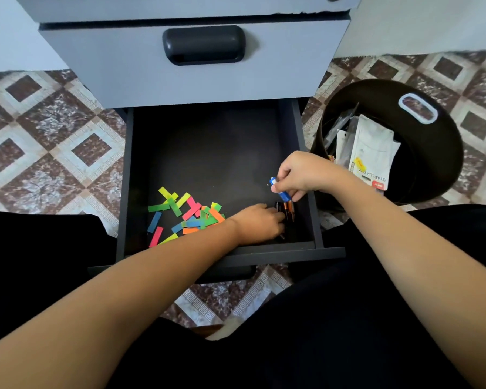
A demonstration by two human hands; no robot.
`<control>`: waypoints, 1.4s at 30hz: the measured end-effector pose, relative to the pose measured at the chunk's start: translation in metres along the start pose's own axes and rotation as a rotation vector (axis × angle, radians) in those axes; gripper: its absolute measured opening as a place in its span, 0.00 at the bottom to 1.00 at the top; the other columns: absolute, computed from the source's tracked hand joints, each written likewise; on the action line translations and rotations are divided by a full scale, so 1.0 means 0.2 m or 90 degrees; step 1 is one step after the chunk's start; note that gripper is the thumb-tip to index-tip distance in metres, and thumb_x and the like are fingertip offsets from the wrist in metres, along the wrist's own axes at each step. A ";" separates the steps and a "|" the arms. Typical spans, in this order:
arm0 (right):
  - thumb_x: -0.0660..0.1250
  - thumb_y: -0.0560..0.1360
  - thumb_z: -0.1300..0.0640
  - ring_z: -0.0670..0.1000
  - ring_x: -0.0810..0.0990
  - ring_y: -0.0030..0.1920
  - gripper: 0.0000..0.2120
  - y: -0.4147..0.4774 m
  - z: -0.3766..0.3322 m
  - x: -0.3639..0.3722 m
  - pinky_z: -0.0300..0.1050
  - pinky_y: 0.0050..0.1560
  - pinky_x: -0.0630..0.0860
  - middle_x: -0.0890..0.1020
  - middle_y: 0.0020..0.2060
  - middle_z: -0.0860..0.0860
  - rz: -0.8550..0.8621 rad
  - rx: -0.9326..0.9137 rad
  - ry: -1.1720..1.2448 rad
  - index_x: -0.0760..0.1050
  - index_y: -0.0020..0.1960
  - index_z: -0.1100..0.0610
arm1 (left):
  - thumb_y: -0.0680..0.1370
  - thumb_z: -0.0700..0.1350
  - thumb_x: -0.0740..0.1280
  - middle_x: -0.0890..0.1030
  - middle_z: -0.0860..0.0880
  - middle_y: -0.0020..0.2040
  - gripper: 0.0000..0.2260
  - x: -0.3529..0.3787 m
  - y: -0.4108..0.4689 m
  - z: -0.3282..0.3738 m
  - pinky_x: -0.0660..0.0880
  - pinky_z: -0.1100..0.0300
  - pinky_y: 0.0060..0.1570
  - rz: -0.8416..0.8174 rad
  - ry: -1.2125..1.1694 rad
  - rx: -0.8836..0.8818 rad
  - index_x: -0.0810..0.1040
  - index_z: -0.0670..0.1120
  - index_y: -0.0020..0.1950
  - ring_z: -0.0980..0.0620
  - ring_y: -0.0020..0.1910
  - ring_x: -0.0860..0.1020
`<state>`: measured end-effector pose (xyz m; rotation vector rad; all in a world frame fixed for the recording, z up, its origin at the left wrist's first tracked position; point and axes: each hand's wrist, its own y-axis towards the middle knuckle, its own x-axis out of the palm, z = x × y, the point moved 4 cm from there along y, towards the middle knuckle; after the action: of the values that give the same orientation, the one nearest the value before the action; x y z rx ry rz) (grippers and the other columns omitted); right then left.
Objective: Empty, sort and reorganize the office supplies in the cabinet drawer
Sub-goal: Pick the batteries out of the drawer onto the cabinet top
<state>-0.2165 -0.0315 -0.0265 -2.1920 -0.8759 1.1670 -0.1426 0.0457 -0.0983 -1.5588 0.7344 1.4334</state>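
My right hand [302,175] pinches a blue battery [279,190] mid-body; it looks rigid, light, likely slippery. My left hand [260,223] touches dark batteries [287,213] at five o'clock in the drawer [208,153], grip unclear.

black drawer [208,141], neon strips [188,213] — blue battery [281,189]

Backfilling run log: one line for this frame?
phase: sorting | left hand: at black-orange batteries | right hand: pinches blue battery | drawer: open, coloured tabs loose
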 end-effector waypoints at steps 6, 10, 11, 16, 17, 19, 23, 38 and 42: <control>0.66 0.76 0.62 0.57 0.82 0.38 0.09 0.10 0.03 0.14 0.46 0.44 0.80 0.79 0.33 0.59 -0.035 0.139 -0.013 0.75 0.44 0.70 | 0.79 0.45 0.61 0.78 0.43 0.54 0.12 0.01 -0.23 -0.17 0.72 0.53 0.52 -0.019 -0.324 -0.306 0.78 0.42 0.58 0.44 0.55 0.76; 0.67 0.76 0.62 0.51 0.80 0.28 0.10 0.12 0.08 0.21 0.43 0.41 0.78 0.79 0.26 0.56 -0.027 0.194 -0.087 0.73 0.37 0.64 | 0.76 0.43 0.67 0.82 0.48 0.50 0.09 0.00 -0.47 -0.28 0.71 0.61 0.49 0.094 -0.508 -0.484 0.81 0.44 0.55 0.51 0.50 0.79; 0.67 0.75 0.63 0.52 0.81 0.31 0.09 0.12 0.07 0.22 0.43 0.41 0.78 0.79 0.28 0.56 -0.014 0.182 -0.096 0.73 0.37 0.63 | 0.76 0.43 0.68 0.82 0.49 0.49 0.09 0.00 -0.51 -0.30 0.70 0.63 0.48 0.114 -0.550 -0.535 0.82 0.45 0.55 0.53 0.49 0.78; 0.67 0.75 0.62 0.51 0.78 0.26 0.11 0.14 0.07 0.26 0.39 0.25 0.73 0.78 0.27 0.56 0.072 0.177 -0.153 0.69 0.35 0.61 | 0.75 0.43 0.69 0.81 0.47 0.42 0.08 0.02 -0.60 -0.39 0.77 0.54 0.47 0.261 -0.831 -0.716 0.82 0.43 0.53 0.52 0.41 0.77; 0.67 0.74 0.63 0.53 0.78 0.27 0.11 0.15 0.08 0.27 0.39 0.25 0.73 0.79 0.31 0.57 0.091 0.171 -0.142 0.68 0.35 0.61 | 0.75 0.42 0.69 0.81 0.46 0.42 0.08 0.02 -0.61 -0.40 0.77 0.54 0.47 0.279 -0.870 -0.732 0.81 0.43 0.53 0.51 0.41 0.78; 0.68 0.74 0.62 0.57 0.80 0.36 0.11 0.14 0.09 0.29 0.43 0.33 0.75 0.78 0.38 0.58 0.129 0.141 -0.156 0.67 0.37 0.62 | 0.75 0.41 0.69 0.81 0.47 0.42 0.07 0.02 -0.63 -0.39 0.76 0.58 0.45 0.291 -0.907 -0.744 0.81 0.43 0.53 0.53 0.40 0.78; 0.69 0.73 0.56 0.60 0.80 0.45 0.09 0.13 0.13 0.35 0.46 0.39 0.74 0.81 0.43 0.59 0.173 0.093 -0.175 0.74 0.42 0.63 | 0.75 0.40 0.69 0.81 0.49 0.41 0.07 0.02 -0.65 -0.38 0.75 0.64 0.43 0.291 -0.925 -0.756 0.81 0.44 0.52 0.56 0.39 0.78; 0.71 0.72 0.59 0.47 0.78 0.35 0.02 0.06 0.00 0.27 0.38 0.35 0.72 0.81 0.33 0.50 0.166 -0.044 0.036 0.80 0.40 0.55 | 0.76 0.42 0.69 0.81 0.50 0.38 0.05 -0.07 -0.66 -0.33 0.77 0.62 0.45 0.345 -1.035 -0.772 0.80 0.44 0.50 0.58 0.38 0.79; 0.70 0.73 0.59 0.47 0.78 0.39 0.01 -0.02 -0.08 0.20 0.38 0.37 0.73 0.80 0.35 0.49 0.176 -0.091 0.176 0.79 0.44 0.54 | 0.76 0.40 0.69 0.81 0.49 0.36 0.06 -0.14 -0.65 -0.33 0.78 0.63 0.43 0.374 -1.044 -0.768 0.81 0.41 0.50 0.58 0.35 0.79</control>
<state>-0.1863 -0.0012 -0.0369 -2.5769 -0.5687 0.9099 -0.0029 0.0421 -0.0459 -0.2008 -0.9144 3.0782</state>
